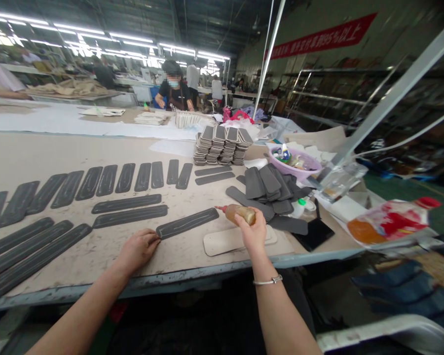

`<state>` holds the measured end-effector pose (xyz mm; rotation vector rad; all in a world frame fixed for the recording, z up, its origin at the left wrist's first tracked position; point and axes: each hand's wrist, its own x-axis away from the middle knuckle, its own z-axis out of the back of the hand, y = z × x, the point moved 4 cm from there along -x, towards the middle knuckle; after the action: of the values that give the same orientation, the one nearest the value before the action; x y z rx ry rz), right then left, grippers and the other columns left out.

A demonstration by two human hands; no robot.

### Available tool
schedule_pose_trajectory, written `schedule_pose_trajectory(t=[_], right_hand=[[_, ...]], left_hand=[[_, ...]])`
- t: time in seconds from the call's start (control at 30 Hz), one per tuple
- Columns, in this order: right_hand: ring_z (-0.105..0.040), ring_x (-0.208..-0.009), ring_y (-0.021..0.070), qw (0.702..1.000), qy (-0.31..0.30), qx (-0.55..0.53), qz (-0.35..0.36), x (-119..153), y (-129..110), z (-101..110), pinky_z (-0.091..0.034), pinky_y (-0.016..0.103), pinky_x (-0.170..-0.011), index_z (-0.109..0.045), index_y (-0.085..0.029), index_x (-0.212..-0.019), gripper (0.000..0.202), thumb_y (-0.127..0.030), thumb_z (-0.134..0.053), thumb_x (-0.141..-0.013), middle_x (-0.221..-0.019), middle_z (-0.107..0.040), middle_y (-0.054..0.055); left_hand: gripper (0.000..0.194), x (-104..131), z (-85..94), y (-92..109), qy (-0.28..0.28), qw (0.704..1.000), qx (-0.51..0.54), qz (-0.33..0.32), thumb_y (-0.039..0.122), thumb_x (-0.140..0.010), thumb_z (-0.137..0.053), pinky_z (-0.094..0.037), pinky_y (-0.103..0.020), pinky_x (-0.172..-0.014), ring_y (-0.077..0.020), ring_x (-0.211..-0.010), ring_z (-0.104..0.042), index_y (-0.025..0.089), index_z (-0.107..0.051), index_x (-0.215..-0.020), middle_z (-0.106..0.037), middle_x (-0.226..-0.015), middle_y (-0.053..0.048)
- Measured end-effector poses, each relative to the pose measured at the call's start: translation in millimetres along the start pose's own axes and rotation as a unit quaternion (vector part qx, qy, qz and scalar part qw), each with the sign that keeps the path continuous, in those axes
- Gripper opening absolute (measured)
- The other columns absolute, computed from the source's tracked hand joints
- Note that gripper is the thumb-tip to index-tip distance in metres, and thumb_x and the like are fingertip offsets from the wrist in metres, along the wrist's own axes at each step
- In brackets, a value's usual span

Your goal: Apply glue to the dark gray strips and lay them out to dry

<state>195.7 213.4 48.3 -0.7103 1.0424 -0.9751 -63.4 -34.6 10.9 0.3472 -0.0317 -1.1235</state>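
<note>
My right hand (254, 232) is wrapped round a squeeze bottle (243, 215) of amber liquid, probably glue. Its red nozzle points left, at the right end of a dark grey strip (188, 223). That strip lies flat on the table with a thin wet-looking line along its face. At the strip's left end, the fingers of my left hand (138, 250) are closed together and pinch its corner. Beneath the right hand rest pale rounded pieces (224, 240). More grey strips (131, 215) with similar lines lie to the left.
Rows of grey pieces (105, 180) cover the table's left side. Stacked pieces (222, 145) stand at the back, near loose grey pieces (268, 185) and a purple basin (299, 170). A phone-like black slab (314, 233), a large bottle (392, 220) and a metal post (388, 106) are right.
</note>
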Motion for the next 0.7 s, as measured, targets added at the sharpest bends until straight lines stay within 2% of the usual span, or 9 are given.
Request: schedule_pose_trajectory(t=[0.2, 0.37, 0.57, 0.7], right_hand=[[-0.054, -0.090, 0.0235, 0.999, -0.016, 0.028, -0.009, -1.9, 2.4, -7.1, -0.042, 0.036, -0.083, -0.057, -0.020, -0.104, 0.045, -0.041, -0.067, -0.065, -0.097, -0.057, 0.007], [-0.054, -0.088, 0.0236, 0.999, -0.024, 0.039, -0.012, -0.9, 0.8, 2.0, -0.043, 0.036, -0.082, -0.057, -0.020, -0.103, 0.045, -0.042, -0.067, -0.065, -0.096, -0.057, 0.007], [-0.055, -0.088, 0.0242, 0.997, -0.047, 0.053, -0.009, 0.9, -1.4, 12.5, -0.043, 0.036, -0.080, -0.058, -0.021, -0.102, 0.046, -0.043, -0.067, -0.064, -0.094, -0.059, 0.006], [-0.057, -0.085, 0.0239, 0.995, -0.088, 0.018, -0.040, 4.1, -1.3, 7.8, -0.044, 0.036, -0.077, -0.058, -0.021, -0.101, 0.046, -0.044, -0.069, -0.063, -0.092, -0.061, 0.005]], left_hand=[[0.029, -8.6, -0.1, 3.4, -0.042, 0.999, -0.028, 0.004, 0.029, -0.082, -0.041, -0.045, -0.029, -0.082, -0.0193, -0.086, -0.060, 0.019, -0.068, -0.081, -0.066, -0.093, -0.007], [0.028, -9.8, 1.5, 9.0, -0.053, 0.997, -0.049, 0.007, 0.026, -0.083, -0.040, -0.044, -0.028, -0.081, -0.0198, -0.086, -0.059, 0.017, -0.067, -0.081, -0.065, -0.091, -0.008], [0.026, -9.7, 0.9, 12.4, -0.039, 0.998, -0.057, 0.008, 0.021, -0.082, -0.041, -0.044, -0.030, -0.080, -0.0198, -0.084, -0.058, 0.016, -0.065, -0.076, -0.063, -0.087, -0.009], [0.023, -9.5, -2.1, 11.4, -0.021, 0.998, -0.057, -0.001, 0.019, -0.081, -0.042, -0.044, -0.031, -0.080, -0.0203, -0.083, -0.056, 0.016, -0.063, -0.075, -0.060, -0.084, -0.009]])
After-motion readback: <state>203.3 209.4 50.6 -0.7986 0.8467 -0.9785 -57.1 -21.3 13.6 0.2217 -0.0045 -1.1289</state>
